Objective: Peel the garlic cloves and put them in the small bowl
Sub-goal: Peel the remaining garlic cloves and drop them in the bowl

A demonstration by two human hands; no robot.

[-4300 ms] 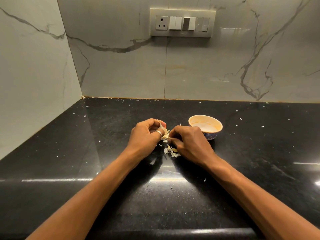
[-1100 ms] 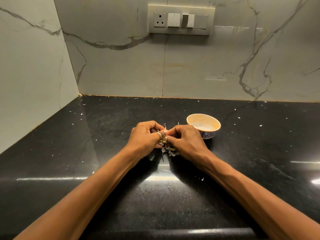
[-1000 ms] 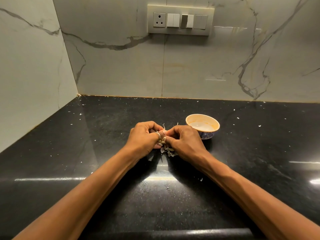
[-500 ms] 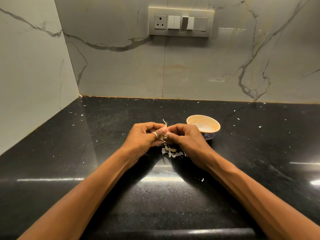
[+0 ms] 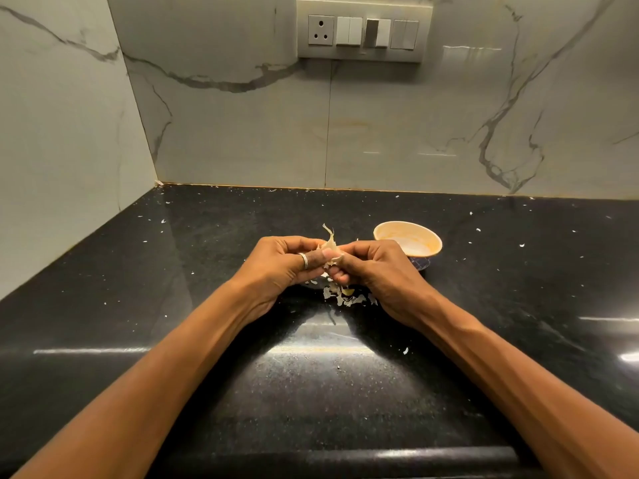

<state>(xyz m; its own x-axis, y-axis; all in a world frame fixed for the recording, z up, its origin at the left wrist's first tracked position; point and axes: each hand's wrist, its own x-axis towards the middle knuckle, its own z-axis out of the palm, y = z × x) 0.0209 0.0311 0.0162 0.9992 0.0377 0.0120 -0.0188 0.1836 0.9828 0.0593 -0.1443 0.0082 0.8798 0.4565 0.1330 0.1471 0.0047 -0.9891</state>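
Two bare hands pinch a garlic clove just above the black counter.

Both forearms reach in over the glossy counter (image 5: 311, 392), which is flecked with pale bits. Under the hands lies a small heap of papery skins (image 5: 345, 296). Just above it the left hand (image 5: 280, 267), wearing a ring (image 5: 303, 261), and the right hand (image 5: 377, 271) meet fingertip to fingertip. Each grip is closed in a tight pinch on the same garlic clove (image 5: 331, 248), and a curl of loose skin sticks up from it. The small bowl (image 5: 436, 248) sits on the counter just beyond the right hand; what lies in it I can't make out. Behind, the veined marble wall (image 5: 242, 133) carries a switch panel (image 5: 363, 31).
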